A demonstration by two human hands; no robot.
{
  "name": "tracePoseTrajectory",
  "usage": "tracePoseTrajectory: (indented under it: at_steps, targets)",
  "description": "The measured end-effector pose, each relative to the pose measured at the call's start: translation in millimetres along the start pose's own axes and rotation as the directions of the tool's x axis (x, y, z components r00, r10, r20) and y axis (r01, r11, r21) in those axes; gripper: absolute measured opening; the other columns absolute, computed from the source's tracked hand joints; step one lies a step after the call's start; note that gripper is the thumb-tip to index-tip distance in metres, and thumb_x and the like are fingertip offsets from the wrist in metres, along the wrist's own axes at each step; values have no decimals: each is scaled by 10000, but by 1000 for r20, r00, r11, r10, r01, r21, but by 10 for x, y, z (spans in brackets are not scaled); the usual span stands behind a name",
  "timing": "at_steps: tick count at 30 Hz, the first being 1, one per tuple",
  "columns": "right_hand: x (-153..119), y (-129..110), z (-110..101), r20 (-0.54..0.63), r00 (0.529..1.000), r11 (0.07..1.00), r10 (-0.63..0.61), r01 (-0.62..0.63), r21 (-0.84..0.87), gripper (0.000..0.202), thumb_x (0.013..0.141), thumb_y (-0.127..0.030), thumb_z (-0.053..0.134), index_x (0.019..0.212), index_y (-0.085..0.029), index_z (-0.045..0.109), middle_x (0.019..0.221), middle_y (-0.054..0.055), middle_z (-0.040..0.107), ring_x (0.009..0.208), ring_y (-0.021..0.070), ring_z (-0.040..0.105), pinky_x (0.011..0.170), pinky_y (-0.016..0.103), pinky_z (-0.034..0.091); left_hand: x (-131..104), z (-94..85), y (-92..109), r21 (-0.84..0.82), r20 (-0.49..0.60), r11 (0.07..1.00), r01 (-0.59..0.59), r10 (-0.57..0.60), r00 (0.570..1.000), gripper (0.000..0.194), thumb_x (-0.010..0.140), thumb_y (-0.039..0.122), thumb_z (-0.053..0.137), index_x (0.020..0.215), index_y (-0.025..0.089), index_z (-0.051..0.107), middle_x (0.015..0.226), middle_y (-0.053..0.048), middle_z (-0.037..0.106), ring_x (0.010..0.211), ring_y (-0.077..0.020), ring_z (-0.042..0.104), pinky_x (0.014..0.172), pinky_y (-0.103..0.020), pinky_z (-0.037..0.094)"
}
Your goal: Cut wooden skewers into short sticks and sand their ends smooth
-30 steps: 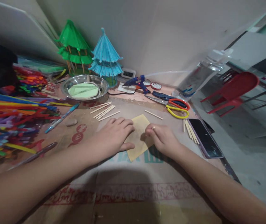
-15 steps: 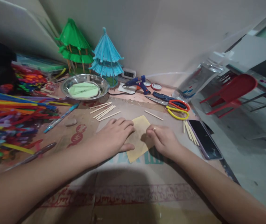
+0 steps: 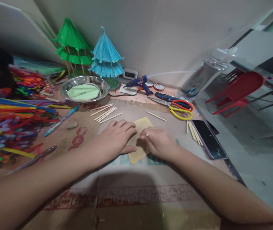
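A yellow square of sandpaper-like sheet [image 3: 138,154] lies on the cardboard in front of me. My left hand [image 3: 119,137] rests flat on its left edge, palm down, with the thumb apart from the fingers. Over the right part of the sheet, my right hand [image 3: 157,140] is closed round a small wooden stick [image 3: 147,135]; only the pale tip shows. A single stick [image 3: 156,116] lies behind the sheet, several sticks [image 3: 106,114] lie behind my left hand, and more sticks [image 3: 195,133] are at the right.
Pipe cleaners [image 3: 11,127] and a blue pen [image 3: 61,121] lie left. Behind stand a metal bowl [image 3: 104,86], green [image 3: 71,36] and blue [image 3: 105,48] towers, and a glue gun [image 3: 137,82]. Scissors [image 3: 181,113], a phone [image 3: 209,139] and a bottle [image 3: 203,76] are right.
My right hand has moved left across the yellow sheet, closer to my left hand, with the stick still in its fingers. My left hand stays on the sheet. The view has shifted slightly.
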State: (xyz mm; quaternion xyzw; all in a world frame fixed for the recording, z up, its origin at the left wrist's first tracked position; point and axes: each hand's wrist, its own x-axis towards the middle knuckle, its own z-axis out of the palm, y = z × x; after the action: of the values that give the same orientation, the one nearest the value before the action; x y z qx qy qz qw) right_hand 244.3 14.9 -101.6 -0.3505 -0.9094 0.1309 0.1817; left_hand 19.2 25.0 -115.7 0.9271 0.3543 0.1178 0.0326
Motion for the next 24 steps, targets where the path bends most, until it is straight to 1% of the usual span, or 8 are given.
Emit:
tracePoseTrajectory:
  at_steps: [4, 8, 11, 13, 16, 19, 22, 24]
  targets:
    - [-63, -25, -31, 38, 994, 995, 99, -99, 19, 434, 1064, -340, 269, 865, -184, 622, 757, 69, 687, 697, 186, 627, 688, 302, 450, -12, 0, -1, -6, 9, 1000, 3, -3, 1000, 528, 894, 545, 660, 1241, 150, 605, 1343, -133, 617, 1201, -331, 538, 929, -436, 395]
    - [-16, -85, 36, 54, 998, 990, -21, 13, 141, 446, 1062, -390, 267, 830, -198, 596, 775, 65, 698, 729, 179, 635, 699, 293, 455, -20, -15, 3, -21, 1, 1000, -14, 14, 1000, 511, 938, 555, 587, 1243, 145, 603, 1345, -132, 612, 1212, -318, 530, 939, -428, 396]
    - [35, 2, 44, -36, 993, 982, 114, -107, 153, 428, 1050, -433, 311, 802, -200, 572, 741, 57, 675, 693, 176, 605, 688, 305, 430, -10, -28, 0, -15, 26, 1000, 11, -11, 1000, 507, 931, 537, 612, 1268, 158, 603, 1367, -120, 607, 1229, -321, 528, 948, -434, 398]
    - [27, 42, 5, -107, 961, 925, 253, -209, 317, 426, 1039, -473, 354, 768, -207, 547, 676, 24, 624, 630, 153, 554, 644, 290, 404, -2, -31, -17, -27, 50, 999, 20, -19, 999, 515, 917, 523, 642, 1288, 168, 601, 1379, -112, 605, 1246, -325, 524, 960, -440, 399]
    - [-4, -34, -98, -114, 890, 620, 442, -211, 756, 389, 1009, -518, 439, 781, -217, 528, 558, -43, 504, 511, 120, 436, 535, 258, 329, 3, -47, -36, -98, 48, 994, 39, -34, 998, 547, 885, 528, 683, 1301, 183, 600, 1369, -104, 619, 1255, -326, 525, 998, -449, 393]
    - [-2, -204, -193, -12, 870, 235, 493, -120, 964, 318, 960, -502, 548, 813, -220, 530, 486, -66, 499, 456, 111, 390, 493, 244, 287, -1, -142, 31, -258, -21, 963, 80, -88, 996, 434, 894, 449, 703, 1237, 190, 643, 1257, -88, 675, 1189, -293, 567, 1011, -427, 398]
    - [23, -315, -225, 62, 878, 83, 474, -115, 990, 320, 926, -504, 611, 805, -216, 539, 464, -66, 536, 446, 105, 418, 487, 230, 304, -13, -326, 210, -537, -87, 841, 68, -135, 987, 143, 974, 268, 600, 1016, 205, 721, 1066, -35, 714, 1057, -206, 616, 964, -343, 427]
    - [37, -332, -217, 73, 883, 44, 464, -105, 993, 329, 917, -509, 629, 803, -212, 545, 458, -69, 542, 444, 99, 435, 488, 221, 324, -25, -444, 339, -692, -87, 720, 54, -158, 984, 167, 972, 214, 575, 914, 204, 731, 975, -11, 714, 982, -168, 629, 921, -295, 442]
